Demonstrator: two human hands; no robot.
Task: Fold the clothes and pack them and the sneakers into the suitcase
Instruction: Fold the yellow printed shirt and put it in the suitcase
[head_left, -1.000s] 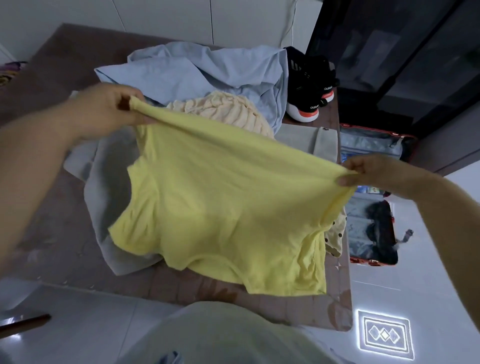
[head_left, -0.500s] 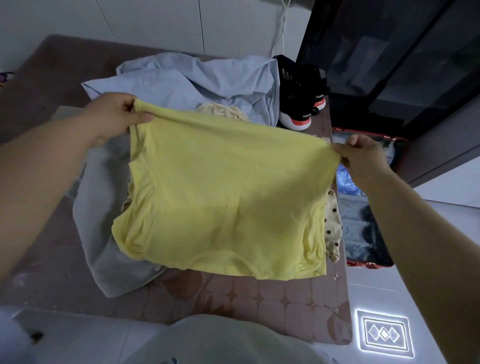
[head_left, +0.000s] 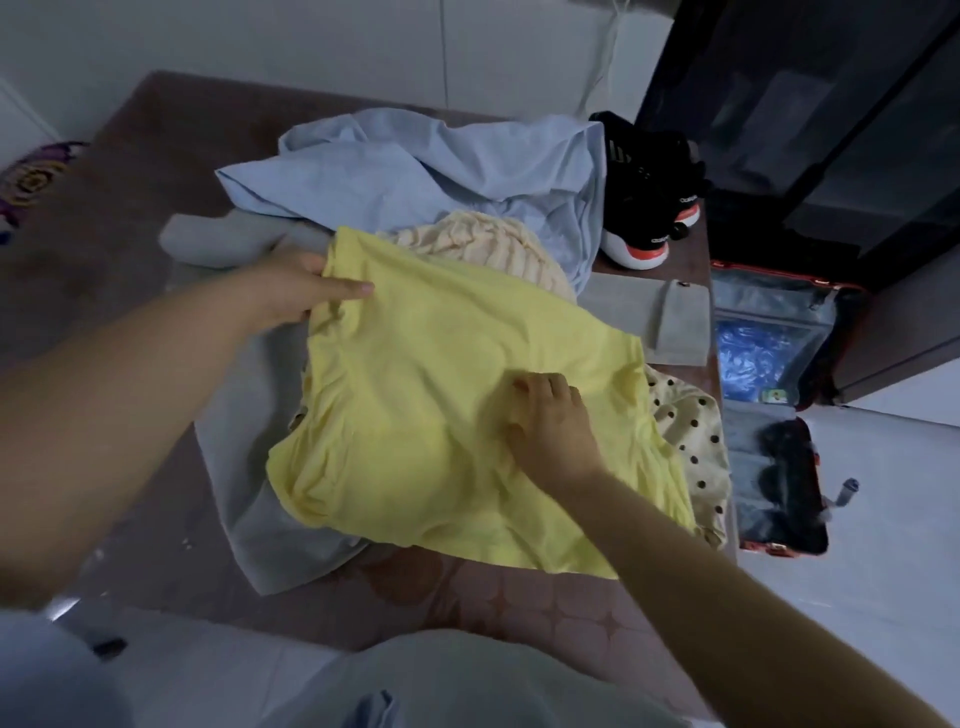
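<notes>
A yellow shirt (head_left: 415, 405) lies spread over the clothes pile on the brown table (head_left: 130, 208). My left hand (head_left: 296, 288) pinches its far left corner. My right hand (head_left: 550, 426) presses flat on the shirt's middle, fingers together, holding nothing. Under the shirt lie a grey garment (head_left: 244, 467), a cream striped one (head_left: 483, 244) and a cream polka-dot one (head_left: 691, 436). A light blue shirt (head_left: 415, 166) is bunched at the back. Black sneakers (head_left: 649, 208) with orange and white soles stand at the table's far right corner. The open suitcase (head_left: 769, 395) lies on the floor to the right.
A folded grey piece (head_left: 660, 317) rests near the table's right edge. Dark glass cabinet doors (head_left: 805, 130) stand behind the suitcase. White wall runs along the back. White floor tiles (head_left: 883, 519) lie right of the suitcase. My own light-clothed body (head_left: 467, 686) is at the table's near edge.
The yellow shirt was held up stretched between both hands; now it lies on the pile. My right hand let go of its corner and moved left onto the shirt's middle.
</notes>
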